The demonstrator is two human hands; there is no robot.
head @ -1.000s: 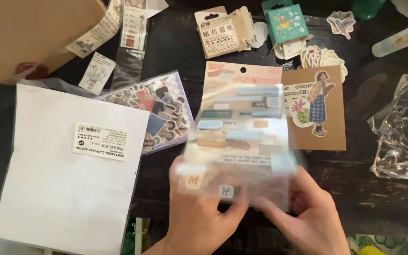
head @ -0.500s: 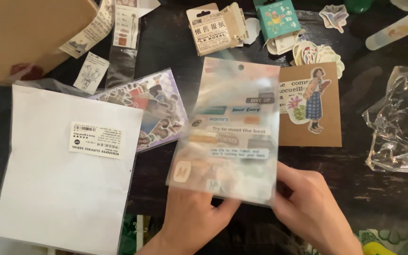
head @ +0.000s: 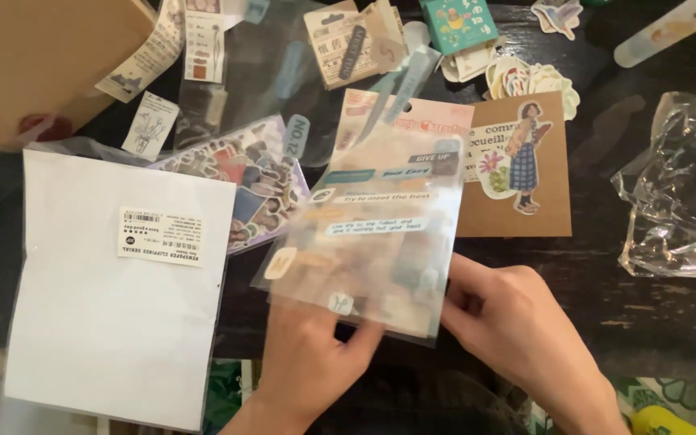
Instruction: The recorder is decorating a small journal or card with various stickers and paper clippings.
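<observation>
— What's the surface like?

— A dark wooden counter (head: 606, 290), crowded with paper goods. A large white packet (head: 114, 322) with a small printed label lies at the left, and a brown cardboard box (head: 34, 56) fills the top left corner.

— And the hands?

— Both are low in the middle. The left hand (head: 316, 354) grips the bottom edge of a clear sticker packet (head: 372, 234), thumb on its front and the other fingers hidden behind it. The right hand (head: 509, 322) pinches the same packet at its lower right corner.

— Where is that packet?

— Lifted off the counter, tilted, between the white packet and a brown card (head: 525, 201) printed with a figure in a checked skirt. Small word labels show through its film.

— What lies around it?

— A second bag of picture stickers (head: 243, 177) sits partly under its left edge, overlapping the white packet. Crumpled clear wrapping (head: 678, 185) lies well apart at the right. At the top edge sit a small teal box (head: 457, 20) and loose sticker cutouts (head: 525, 76).
</observation>
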